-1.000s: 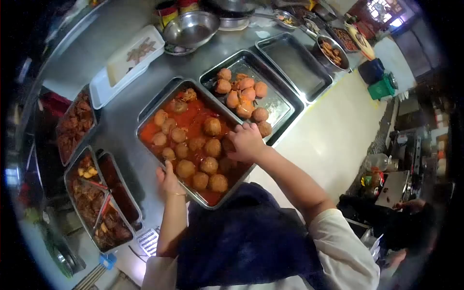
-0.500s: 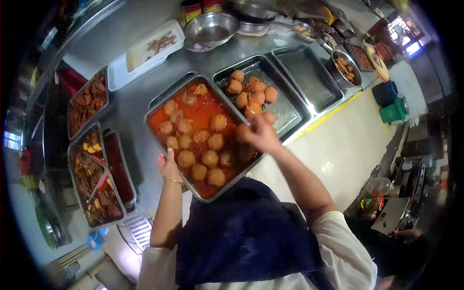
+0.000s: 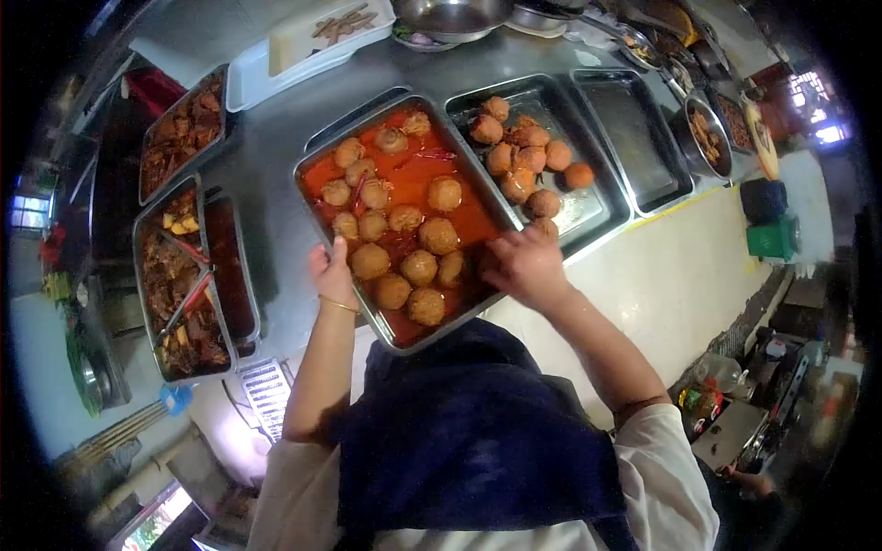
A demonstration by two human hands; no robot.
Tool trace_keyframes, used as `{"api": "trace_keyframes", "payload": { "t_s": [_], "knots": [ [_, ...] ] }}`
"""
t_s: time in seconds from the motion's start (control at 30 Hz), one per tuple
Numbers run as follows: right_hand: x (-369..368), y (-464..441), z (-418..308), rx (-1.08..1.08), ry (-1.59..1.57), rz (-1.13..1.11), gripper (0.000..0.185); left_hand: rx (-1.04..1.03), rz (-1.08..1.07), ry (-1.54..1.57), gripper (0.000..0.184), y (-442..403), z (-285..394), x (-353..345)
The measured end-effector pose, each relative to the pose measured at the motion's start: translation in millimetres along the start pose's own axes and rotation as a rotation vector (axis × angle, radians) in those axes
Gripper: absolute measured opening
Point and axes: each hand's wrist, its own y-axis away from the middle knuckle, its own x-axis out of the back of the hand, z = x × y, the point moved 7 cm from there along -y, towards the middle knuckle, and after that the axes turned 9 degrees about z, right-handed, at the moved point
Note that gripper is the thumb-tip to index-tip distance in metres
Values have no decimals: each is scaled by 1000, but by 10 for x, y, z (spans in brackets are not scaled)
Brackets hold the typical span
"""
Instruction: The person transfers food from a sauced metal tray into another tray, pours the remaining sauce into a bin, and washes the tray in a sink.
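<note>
My left hand (image 3: 333,272) grips the left rim of a metal tray (image 3: 317,216), thumb on top and fingers mostly hidden beneath. The tray, tilted in view, holds red oily sauce and several brown meatballs (image 3: 439,236). My right hand (image 3: 533,268) is over the tray's right side, with bent fingers pointing down towards the sauce. Its fingertips are blurred, and I cannot make out whether they hold anything. Just past its knuckles, a meatball (image 3: 544,228) shows by the second metal tray (image 3: 602,202), which carries several orange-brown meatballs (image 3: 531,158).
Another metal tray (image 3: 634,138) stands to the right, beside a metal pot (image 3: 706,138) of food. Dark cooked food fills trays (image 3: 184,138) on the left, one with red-handled tongs (image 3: 191,298). A white tub (image 3: 308,55) and steel bowl (image 3: 453,18) stand behind.
The view has shifted, so the trays appear farther up and right. My right hand has come nearer to me along the tray's side, uncovering more meatballs in the second tray.
</note>
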Motion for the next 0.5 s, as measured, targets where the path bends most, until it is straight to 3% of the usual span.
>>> {"api": "trace_keyframes", "payload": {
  "t_s": [0.1, 0.2, 0.3, 0.37, 0.5],
  "knots": [
    [-324, -13, -115, -64, 27, -234, 47, -20, -26, 27, 14, -16, -1, 1],
    [-467, -39, -97, -79, 78, -138, 34, -57, 9, -9, 15, -20, 15, 29],
    [-326, -90, -60, -95, 37, -46, 35, -67, 47, -45, 16, -13, 31, 55],
    [61, -175, 65, -107, -53, 166, 38, -38, 41, 2, 15, -24, -13, 22],
    [157, -141, 1115, -403, -117, 304, 48, -74, 0, 49, 12, -119, -75, 106]
  ]
}}
